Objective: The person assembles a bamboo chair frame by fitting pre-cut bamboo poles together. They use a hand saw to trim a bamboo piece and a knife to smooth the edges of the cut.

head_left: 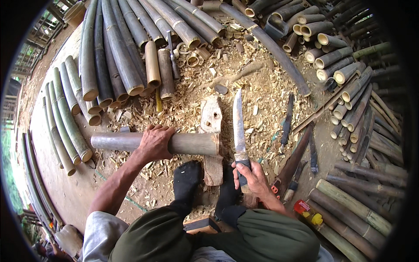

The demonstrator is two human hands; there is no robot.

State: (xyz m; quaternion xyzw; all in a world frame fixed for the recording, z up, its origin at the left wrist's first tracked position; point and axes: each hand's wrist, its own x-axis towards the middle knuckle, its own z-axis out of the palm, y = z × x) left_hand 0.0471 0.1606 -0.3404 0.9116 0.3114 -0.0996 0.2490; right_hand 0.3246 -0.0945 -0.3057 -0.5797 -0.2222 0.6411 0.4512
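A thick dark bamboo section [194, 143] lies sideways before me, its right end resting on a pale, worn wooden block [211, 115]. Over its middle my left hand [156, 140] is closed, gripping it from above. My right hand [252, 178] is wrapped round the handle of a large knife [239, 124]. The blade points up and away from me, apart from the bamboo and just right of its cut end. Dark wrapping covers part of the wooden handle. The block stands between my feet, in dark socks.
Long bamboo poles [118, 48] lie fanned out at the far left. Cut bamboo pieces [334, 59] are piled at the right. Wood chips [183, 105] cover the ground. A saw [292, 161], a dark sheathed blade [287, 120] and a red-and-yellow package [307, 212] lie on my right.
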